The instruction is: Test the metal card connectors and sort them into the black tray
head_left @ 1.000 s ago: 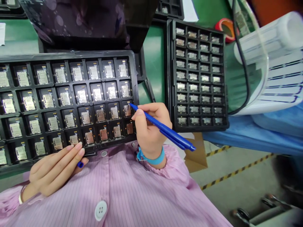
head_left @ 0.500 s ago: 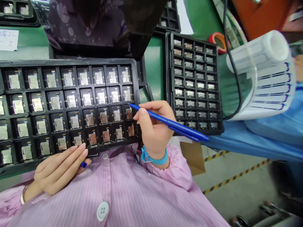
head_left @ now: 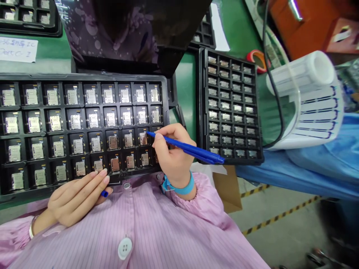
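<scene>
My right hand (head_left: 177,158) is closed around a blue pen (head_left: 193,150). The pen's tip is at the upper right corner of a small metal card-slot part (head_left: 143,138), in the third row of a black compartment tray (head_left: 92,77). Whether the tip touches the part I cannot tell. Over the tray's near edge lies my left hand (head_left: 77,198), its fingers together, with a blue pen cap (head_left: 104,193) held between fingers and thumb. Silvery parts sit in the tray's visible pockets; a few look coppery. My right hand covers the tray's lower right corner.
A second black tray (head_left: 202,108) of similar parts lies to the right. Beyond it are a roll of clear printed film (head_left: 305,71), red tape (head_left: 256,59) and a black cable (head_left: 280,101). A dark glossy panel (head_left: 117,37) rises behind the tray. A person's blue sleeve (head_left: 322,157) is at right.
The pen tip has moved left, from the last column to the column beside it in the third row. My left hand stays on the tray edge. The whole view has shifted slightly.
</scene>
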Demonstrator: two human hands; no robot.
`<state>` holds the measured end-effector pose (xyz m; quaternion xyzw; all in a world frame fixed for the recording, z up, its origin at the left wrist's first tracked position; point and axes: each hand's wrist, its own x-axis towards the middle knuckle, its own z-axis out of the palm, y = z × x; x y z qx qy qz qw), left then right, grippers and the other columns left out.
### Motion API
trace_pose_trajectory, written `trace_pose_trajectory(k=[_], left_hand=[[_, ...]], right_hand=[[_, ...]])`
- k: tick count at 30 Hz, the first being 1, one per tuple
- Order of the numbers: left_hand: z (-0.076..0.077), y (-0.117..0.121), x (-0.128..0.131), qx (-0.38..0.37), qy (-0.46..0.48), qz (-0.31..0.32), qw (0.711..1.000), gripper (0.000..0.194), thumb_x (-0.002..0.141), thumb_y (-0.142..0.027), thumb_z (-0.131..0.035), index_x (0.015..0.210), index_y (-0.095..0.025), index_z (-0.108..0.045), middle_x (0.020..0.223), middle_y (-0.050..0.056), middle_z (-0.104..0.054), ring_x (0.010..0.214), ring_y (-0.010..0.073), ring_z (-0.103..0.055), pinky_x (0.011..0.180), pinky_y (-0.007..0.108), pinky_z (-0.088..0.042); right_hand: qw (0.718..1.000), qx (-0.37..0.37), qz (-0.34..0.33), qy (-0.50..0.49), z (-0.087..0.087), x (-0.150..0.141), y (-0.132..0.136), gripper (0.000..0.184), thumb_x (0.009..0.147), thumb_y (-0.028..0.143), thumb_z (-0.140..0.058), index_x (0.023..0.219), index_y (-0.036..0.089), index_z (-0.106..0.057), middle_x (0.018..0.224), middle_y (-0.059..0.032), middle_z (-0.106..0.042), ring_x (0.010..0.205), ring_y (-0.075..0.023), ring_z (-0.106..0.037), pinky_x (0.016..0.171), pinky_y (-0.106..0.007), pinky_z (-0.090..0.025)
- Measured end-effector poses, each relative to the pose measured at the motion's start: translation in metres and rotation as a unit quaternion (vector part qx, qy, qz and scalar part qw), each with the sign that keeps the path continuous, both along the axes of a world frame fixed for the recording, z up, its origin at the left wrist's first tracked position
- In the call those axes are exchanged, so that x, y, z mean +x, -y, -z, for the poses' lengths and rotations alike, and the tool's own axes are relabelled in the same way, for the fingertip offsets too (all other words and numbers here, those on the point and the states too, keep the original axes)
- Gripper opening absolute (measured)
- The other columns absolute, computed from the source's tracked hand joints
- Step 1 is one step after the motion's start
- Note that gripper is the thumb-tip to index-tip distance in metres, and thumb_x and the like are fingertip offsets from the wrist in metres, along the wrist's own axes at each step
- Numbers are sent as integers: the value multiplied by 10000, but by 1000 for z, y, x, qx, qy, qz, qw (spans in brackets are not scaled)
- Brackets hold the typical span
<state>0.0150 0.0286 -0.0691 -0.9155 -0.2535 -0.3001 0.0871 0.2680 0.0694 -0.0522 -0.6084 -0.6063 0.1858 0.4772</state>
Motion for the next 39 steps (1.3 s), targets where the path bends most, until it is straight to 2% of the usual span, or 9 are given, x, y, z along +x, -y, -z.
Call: trace_pose_trajectory(k=[5,8,15,21,25,31,39], left_hand=[[5,5,-1,-28,16,-3,999,243,795,-132,-769,1033,-104,-734,1018,41,-771,873,150,-718,855,235,-521],[4,6,-1,-35,24,-2,999,248,804,-119,-757,1046,-76,-726,1008,57,-772,885,155,-715,874,242,-512],[4,8,0,-44,29,-9,999,239,822,-110,-739,1056,-68,-721,1021,55,-769,913,145,-710,935,239,-487],[9,10,-1,-46,40,-9,998,231,848,-109,-705,1079,-90,-719,1065,47,-761,958,149,-703,990,245,-475],[8,10,-1,-45,32,-10,998,211,861,-119,-692,1069,-99,-722,1071,43,-760,962,143,-702,1014,238,-462],[7,9,-1,-36,31,-10,999,203,865,-120,-690,1062,-78,-721,1050,48,-764,958,138,-702,1042,242,-447],[9,9,0,-32,33,-20,999,194,869,-139,-690,1058,-108,-724,1066,34,-761,956,136,-704,987,238,-478]], right_hand=[[998,35,39,-30,2,9,-3,85,876,185,-554,796,212,-563,645,47,-569,534,-109,-573,499,-263,-457],[996,46,65,-28,1,16,-14,67,894,200,-555,831,218,-567,709,31,-594,584,-117,-593,530,-277,-477],[998,46,51,-6,0,19,-40,133,858,133,-548,769,229,-530,693,36,-574,626,-127,-596,588,-293,-490],[999,28,41,-6,0,18,-42,142,863,140,-539,760,234,-513,689,35,-560,634,-134,-584,601,-303,-486],[998,41,55,0,-6,17,-40,136,862,154,-542,756,236,-516,693,29,-561,640,-139,-581,599,-308,-480],[1000,23,-13,-4,-18,6,-42,142,852,125,-546,756,227,-523,642,50,-544,564,-117,-552,545,-286,-441],[999,-3,-36,-5,-13,-2,-46,140,852,124,-542,749,217,-527,612,57,-530,552,-114,-526,549,-284,-416]])
